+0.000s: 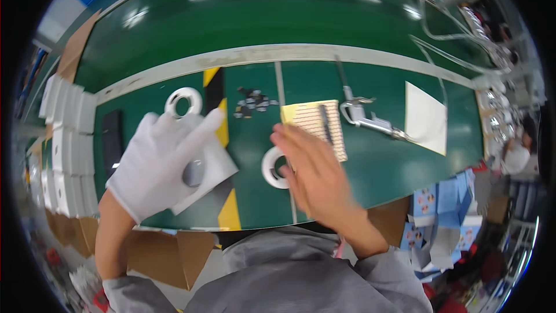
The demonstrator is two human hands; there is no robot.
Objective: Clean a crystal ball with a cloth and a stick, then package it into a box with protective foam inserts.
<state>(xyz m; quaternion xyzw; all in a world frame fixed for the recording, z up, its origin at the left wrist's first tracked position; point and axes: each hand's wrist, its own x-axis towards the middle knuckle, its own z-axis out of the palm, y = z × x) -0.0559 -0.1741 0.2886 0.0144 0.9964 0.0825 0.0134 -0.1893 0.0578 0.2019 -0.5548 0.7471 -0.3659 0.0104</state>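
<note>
My left hand (159,165), in a white glove, is over the left part of the green bench with its fingers apart. Just beyond its fingers lies a white ring (196,99). Partly under the glove is a white sheet (217,168) with a round grey disc (194,173) on it. My bare right hand (318,177), blurred, has its fingers stretched out and nothing visible in it. Its thumb overlaps a second white ring (268,169); whether they touch I cannot tell. Beyond this hand is a yellowish sheet of small labels (304,117) with a dark slim tool (325,123) on top.
Small black parts (253,102) lie in a pile beside the black-and-yellow tape (214,90). Farther right are a metal air gun (370,120) and white paper (425,119). White boxes (72,145) are stacked at the left; light-blue boxes (443,214) stand at the lower right.
</note>
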